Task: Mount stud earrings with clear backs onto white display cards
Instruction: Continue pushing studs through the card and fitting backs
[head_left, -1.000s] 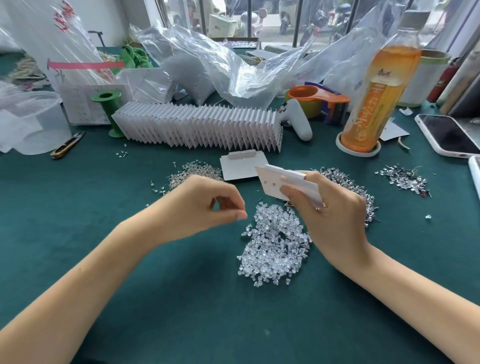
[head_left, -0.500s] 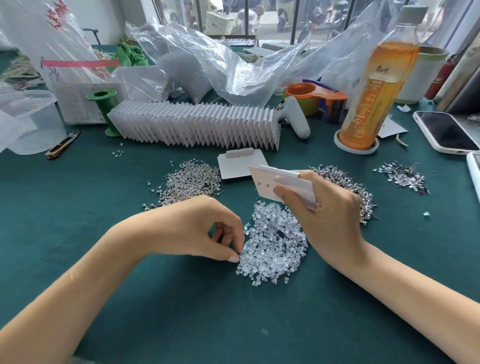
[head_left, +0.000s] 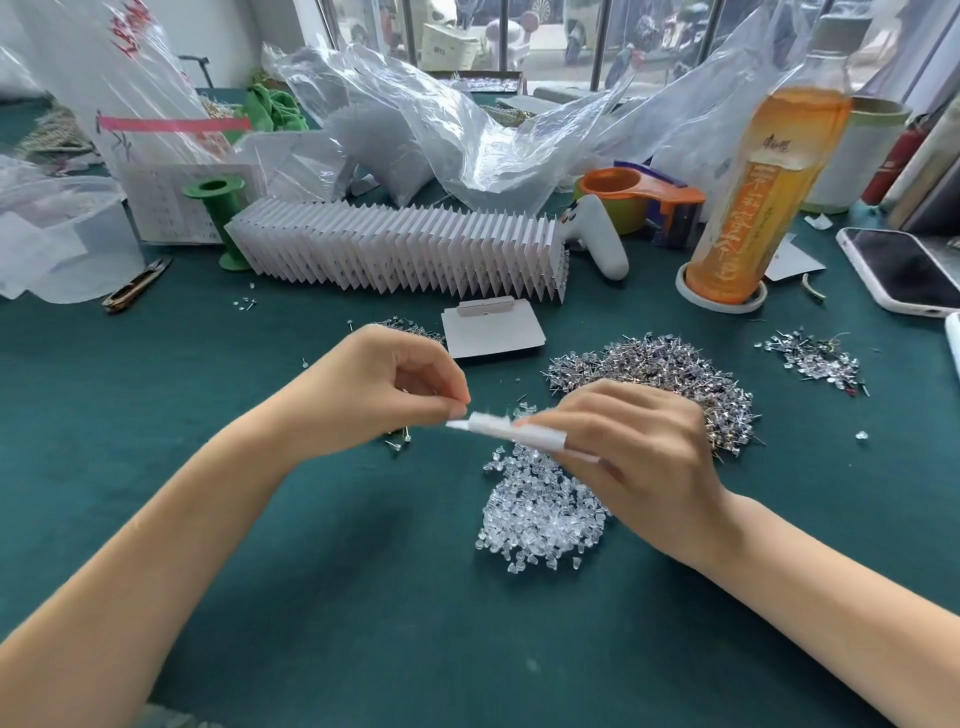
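Our right hand (head_left: 631, 452) grips the display card (head_left: 511, 430) edge-on, pointing toward nine o'clock at our left hand's (head_left: 379, 387) pinched fingertips.

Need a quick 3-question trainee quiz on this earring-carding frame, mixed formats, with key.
1. True or false: the right hand holds a white card.
2. The pile of clear backs lies: A) beside the green spool B) under and near the right hand C) next to the phone.
3. Fill in: the left hand pinches at the card's ____ edge.

Key: 1 true; 2 B; 3 left. Whether the left fingertips hold a back is too small to tell.
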